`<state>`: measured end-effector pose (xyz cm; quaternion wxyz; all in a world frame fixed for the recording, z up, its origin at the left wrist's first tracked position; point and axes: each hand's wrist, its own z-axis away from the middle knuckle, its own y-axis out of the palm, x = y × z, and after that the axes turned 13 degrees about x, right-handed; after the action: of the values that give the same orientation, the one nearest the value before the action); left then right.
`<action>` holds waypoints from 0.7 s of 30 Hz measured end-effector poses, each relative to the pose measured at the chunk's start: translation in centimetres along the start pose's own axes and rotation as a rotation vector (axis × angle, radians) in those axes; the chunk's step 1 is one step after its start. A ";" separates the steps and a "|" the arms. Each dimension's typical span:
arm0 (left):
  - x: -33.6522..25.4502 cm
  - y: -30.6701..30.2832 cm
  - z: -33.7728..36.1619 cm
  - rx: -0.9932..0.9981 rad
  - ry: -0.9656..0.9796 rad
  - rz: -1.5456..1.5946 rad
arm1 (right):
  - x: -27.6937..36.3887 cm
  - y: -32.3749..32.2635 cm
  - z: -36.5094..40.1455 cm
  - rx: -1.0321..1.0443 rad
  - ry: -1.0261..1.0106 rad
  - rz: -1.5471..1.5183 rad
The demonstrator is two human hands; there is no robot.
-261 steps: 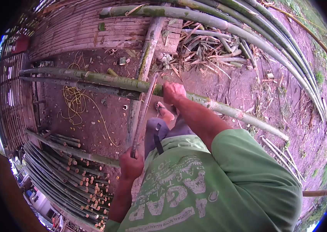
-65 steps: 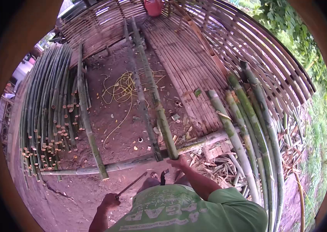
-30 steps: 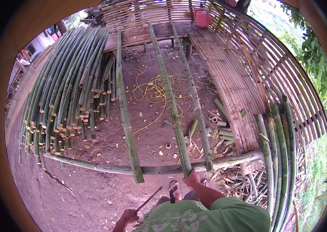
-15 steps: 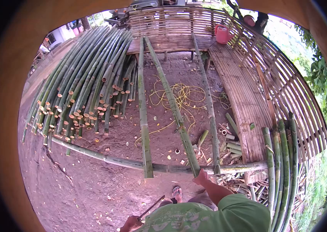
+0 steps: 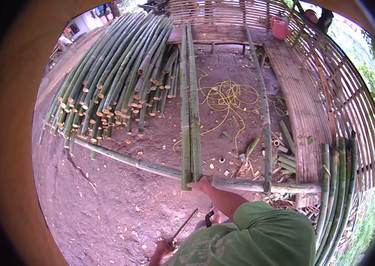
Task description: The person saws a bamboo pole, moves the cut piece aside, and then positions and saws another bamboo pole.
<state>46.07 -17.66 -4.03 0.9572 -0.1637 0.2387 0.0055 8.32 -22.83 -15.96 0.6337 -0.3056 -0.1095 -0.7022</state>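
My right hand (image 5: pixel 201 184) is closed around the near end of a green bamboo pole (image 5: pixel 195 133). This pole lies right beside another bamboo pole (image 5: pixel 185 133), their sides touching or nearly so. Both rest across a bamboo crosspole (image 5: pixel 130 164) near their near ends, and their far ends are at a slatted bamboo platform (image 5: pixel 223 37). Down by my body, my left hand (image 5: pixel 164 248) grips the handle of a long, narrow, dark tool that looks like a machete (image 5: pixel 184 227), pointing up and right. A third pole (image 5: pixel 262 102) lies apart on the right.
A big stack of bamboo poles (image 5: pixel 116 75) fills the left. Tangled yellow hose or rope (image 5: pixel 227 97) lies on the dirt. At right are a slatted bench (image 5: pixel 302 97), several upright poles (image 5: pixel 340 186) and bamboo offcuts (image 5: pixel 287 162). A red watering can (image 5: pixel 279 29) stands behind.
My right hand has swung the pole's near end leftward, and the pole now lies alongside the left one. My left hand still holds the machete. The camera view has shifted.
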 end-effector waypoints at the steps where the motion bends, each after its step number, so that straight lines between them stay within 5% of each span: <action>1: 0.1 0.7 0.6 -0.075 -0.028 -0.043 | 0.5 0.9 -0.3 -0.007 0.034 -0.036; 4: 0.1 2.1 1.8 -0.217 -0.090 -0.079 | 2.6 3.6 -2.7 0.024 -0.015 -0.064; 8: -1.5 2.0 1.3 -0.231 -0.094 -0.065 | 11.8 5.1 0.8 0.562 -0.687 0.132; 10: -1.9 1.9 1.1 -0.218 -0.090 -0.088 | 13.3 7.1 -0.6 0.509 -0.573 0.440; 14: -2.9 1.5 0.6 -0.197 -0.049 -0.136 | 9.4 3.8 -1.7 0.444 -0.712 0.246; 17: -4.7 0.6 -1.2 -0.156 0.035 -0.204 | 1.7 -2.6 2.4 0.179 -0.737 0.355; 21: -9.6 -0.4 -4.9 -0.057 0.175 -0.313 | -10.4 -10.3 8.6 0.137 -0.416 0.316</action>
<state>35.38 -18.95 -3.54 0.9169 -0.2259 0.2923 -0.1510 1.08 -7.85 -12.66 0.7184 -0.4129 -0.2355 -0.5079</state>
